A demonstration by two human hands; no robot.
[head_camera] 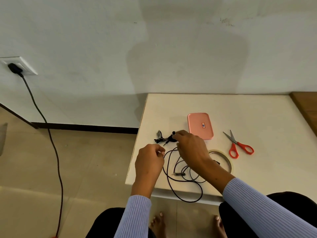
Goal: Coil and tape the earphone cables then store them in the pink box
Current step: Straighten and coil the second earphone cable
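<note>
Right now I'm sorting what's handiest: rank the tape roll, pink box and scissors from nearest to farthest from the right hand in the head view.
From the right hand:
1. Tape roll, just to its right, partly hidden by the wrist.
2. Pink box, just beyond it, lid on.
3. Scissors, farther right on the table.

Scissors (238, 146) and tape roll (223, 158) crowd the pink box (199, 125)
</note>
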